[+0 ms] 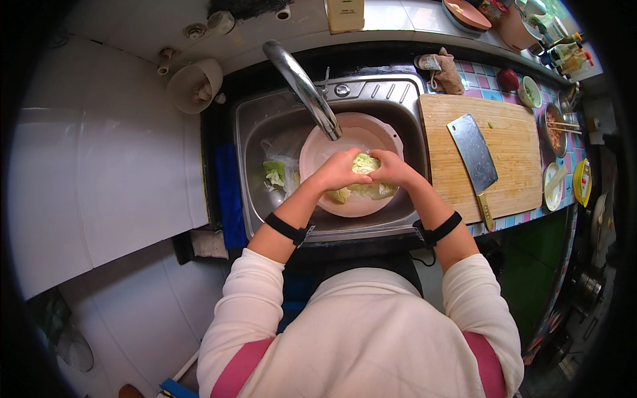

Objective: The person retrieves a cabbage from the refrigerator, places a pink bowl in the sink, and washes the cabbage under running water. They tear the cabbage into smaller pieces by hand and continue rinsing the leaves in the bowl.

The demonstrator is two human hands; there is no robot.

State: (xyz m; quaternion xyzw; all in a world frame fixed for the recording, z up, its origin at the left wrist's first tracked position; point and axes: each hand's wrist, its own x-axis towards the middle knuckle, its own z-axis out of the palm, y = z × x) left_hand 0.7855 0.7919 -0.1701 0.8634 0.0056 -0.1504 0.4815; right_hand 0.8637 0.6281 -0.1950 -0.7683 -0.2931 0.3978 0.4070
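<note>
Between both hands I hold a piece of pale green cabbage (pixel 365 163) over a pink plastic basin (pixel 318 144). My left hand (pixel 341 170) grips its left side, and my right hand (pixel 391 169) grips the right side, with the thumbs close together. Under the hands, loose cabbage leaves (pixel 380 190) lie in the basin, which seems to hold water. The basin stands in a stainless steel sink (pixel 259 149). To its left in the sink are a clear plastic bag (pixel 290 171) and a green leaf scrap (pixel 274 172).
The faucet (pixel 306 89) arches over the basin. On the right, a cleaver (pixel 473 154) lies on a wooden cutting board (pixel 517 134). Beyond are a bowl of chopped food with chopsticks (pixel 554 129), a small green-filled bowl (pixel 530 92) and a white dish (pixel 552 186). A blue cloth (pixel 230 194) hangs at left.
</note>
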